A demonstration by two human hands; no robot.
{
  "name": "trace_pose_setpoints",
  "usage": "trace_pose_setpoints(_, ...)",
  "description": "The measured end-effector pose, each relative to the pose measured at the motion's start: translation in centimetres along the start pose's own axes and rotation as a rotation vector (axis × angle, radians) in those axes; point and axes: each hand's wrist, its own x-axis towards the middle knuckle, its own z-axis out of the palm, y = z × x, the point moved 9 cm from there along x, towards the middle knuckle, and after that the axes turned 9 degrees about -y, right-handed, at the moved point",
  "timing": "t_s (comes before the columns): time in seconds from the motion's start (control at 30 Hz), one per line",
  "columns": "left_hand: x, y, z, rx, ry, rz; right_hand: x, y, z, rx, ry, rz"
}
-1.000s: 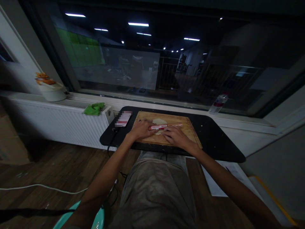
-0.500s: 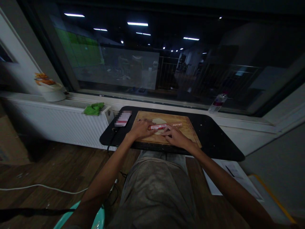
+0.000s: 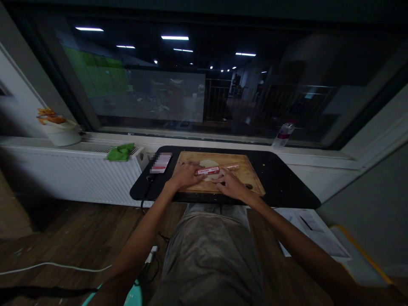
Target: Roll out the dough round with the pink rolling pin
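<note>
A rolling pin with a red and white label lies across a pale, flat round of dough on a wooden cutting board. My left hand is closed over the pin's left end, with some fingers hidden behind it. On the other side of the label, my right hand grips the pin near its middle, thumb toward the dough. The pin's wooden right end sticks out past that hand.
The board rests on a black table against the windowsill. A phone lies at left on it. A bottle stands on the sill; a green cloth and white bucket are on the radiator. Papers lie lower right.
The whole view has shifted slightly, so the table appears a little further left and lower. Both hands stay on the rolling pin, which has barely moved over the dough.
</note>
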Motion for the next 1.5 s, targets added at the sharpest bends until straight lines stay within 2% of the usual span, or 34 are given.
trace_pose_setpoints(0.23,0.2,-0.2,0.4,0.007,-0.013,0.003,2.7,-1.6,-1.6,-0.094,-0.074,-0.02)
trace_pose_setpoints(0.4,0.1,-0.3,0.1,-0.003,-0.004,0.009,4.1,-2.1,-0.9,-0.11,-0.079,0.001)
trace_pose_setpoints(0.6,0.2,-0.2,0.0,-0.02,-0.005,0.017,3.7,-1.3,-0.8,-0.12,-0.055,0.046)
trace_pose_setpoints(0.87,0.2,-0.2,0.2,-0.023,-0.002,0.016,4.2,-1.5,-0.4,-0.186,-0.155,0.052)
trace_pose_setpoints(1.03,0.1,-0.2,0.2,-0.008,0.0,0.015,4.0,-3.1,-0.2,-0.316,-0.199,-0.016)
trace_pose_setpoints(1.23,0.2,-0.2,0.2,0.013,0.01,0.023,4.0,-4.5,-0.2,-0.441,-0.315,-0.045)
trace_pose_setpoints(1.5,0.3,-0.2,0.4,0.023,-0.006,0.02,4.0,-5.4,0.6,-0.561,-0.316,-0.155)
